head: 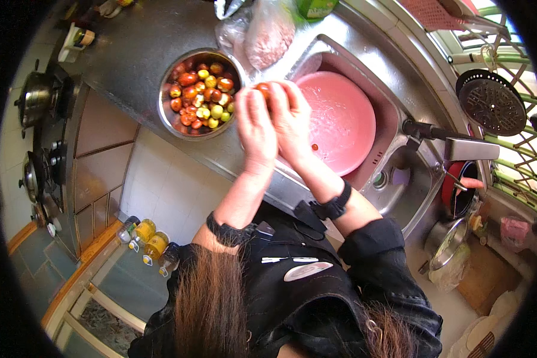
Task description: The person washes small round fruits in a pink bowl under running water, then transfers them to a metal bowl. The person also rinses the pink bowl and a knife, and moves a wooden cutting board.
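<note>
My left hand (256,127) and my right hand (291,116) are cupped together between a steel bowl and a pink basin. Red-brown fruit (263,89), which looks like jujubes, shows between their fingers; how much they hold is hidden. The steel bowl (166,117) on the counter, just left of my hands, contains many red, brown and yellow-green jujubes (211,81). To the right, the pink plastic basin (358,105) stands in the sink with water in it, and one small red-brown fruit (314,147) is in the basin. My wrists bear black straps.
Clear plastic bags (270,38), one with pinkish contents, lie behind my hands. The faucet (429,132) reaches over the steel sink (396,192) at right. A steel pot (449,244) stands beyond it. The stove with pans (36,100) is at far left, and bottles (145,229) stand on the floor.
</note>
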The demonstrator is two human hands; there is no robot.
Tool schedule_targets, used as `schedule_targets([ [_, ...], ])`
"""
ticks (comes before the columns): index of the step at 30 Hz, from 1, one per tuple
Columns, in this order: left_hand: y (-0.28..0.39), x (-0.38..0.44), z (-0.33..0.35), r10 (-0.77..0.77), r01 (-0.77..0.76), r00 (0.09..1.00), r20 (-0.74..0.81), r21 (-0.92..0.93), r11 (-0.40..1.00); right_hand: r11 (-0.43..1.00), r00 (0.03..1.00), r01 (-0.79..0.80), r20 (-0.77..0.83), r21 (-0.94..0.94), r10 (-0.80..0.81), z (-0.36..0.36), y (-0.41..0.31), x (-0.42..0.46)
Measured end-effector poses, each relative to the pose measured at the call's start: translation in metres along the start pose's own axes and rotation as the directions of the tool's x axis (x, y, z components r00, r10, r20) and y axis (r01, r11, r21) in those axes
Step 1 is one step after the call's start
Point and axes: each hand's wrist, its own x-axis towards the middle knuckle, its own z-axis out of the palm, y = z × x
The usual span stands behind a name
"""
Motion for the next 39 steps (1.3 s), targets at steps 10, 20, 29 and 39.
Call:
schedule_targets([
  [10, 0.032, 0.055, -0.084, -0.317, 0.302, 0.913, -0.256, -0.099, 0.948, 0.898, 0.847, -0.397, 0.451, 0.188, 0.28, 0.038, -0.007, 0.012],
  [20, -0.026, 0.024, -0.002, -0.013, 0.005, 0.995, 0.103, 0.08, 0.997, 0.472, 0.757, -0.551, -0.175, -0.688, 0.629, -0.183, 0.161, 0.019],
  [29, -0.228, 0.004, 0.082, -0.449, -0.124, 0.84, 0.304, 0.914, 0.386, 0.481, 0.895, -0.238, 0.001, -0.844, 0.446, -0.179, 0.255, 0.005],
  [39, -0.28, -0.013, 0.083, -0.652, -0.006, 0.672, 0.35, 0.884, 0.468, 0.473, 0.84, -0.042, 0.225, -0.88, 0.493, -0.202, 0.237, -0.015],
])
